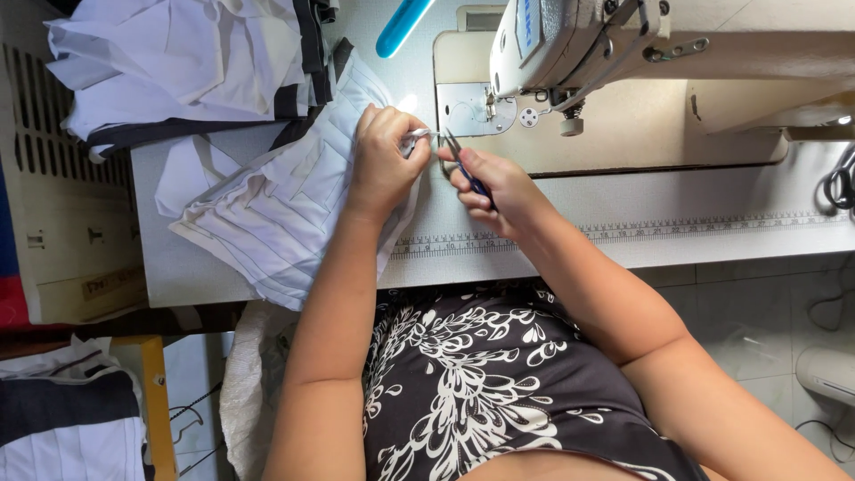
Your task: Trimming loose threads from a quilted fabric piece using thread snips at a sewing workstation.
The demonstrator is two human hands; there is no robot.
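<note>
- The left hand (385, 160) pinches the far edge of a white fabric piece (285, 209) between thumb and fingertips, fingers curled tight on the cloth.
- The right hand (492, 183) is wrapped around a pair of small thread snips (461, 162) with a dark blue handle; the thin blades point toward the pinched edge and look slightly parted, right at the cloth.
- As a judgement: the sewing on this piece looks finished, since the fabric lies off the needle plate (463, 109) and away from the sewing machine (579, 44); trimming at the edge is in hand, and whether any thread is cut through cannot be told.
- The white fabric piece lies on the table (712, 223), left of the machine bed, draped over the near edge toward the person's lap.
- It is white, with stitched lines and folded panels showing, and layered edges at its near left corner.
- A heap of white and dark-striped garments (187, 62) sits at the far left.
- More folded cloth (62, 419) lies near left, below the table.
- A printed ruler strip (677, 228) runs along the table's near edge.
</note>
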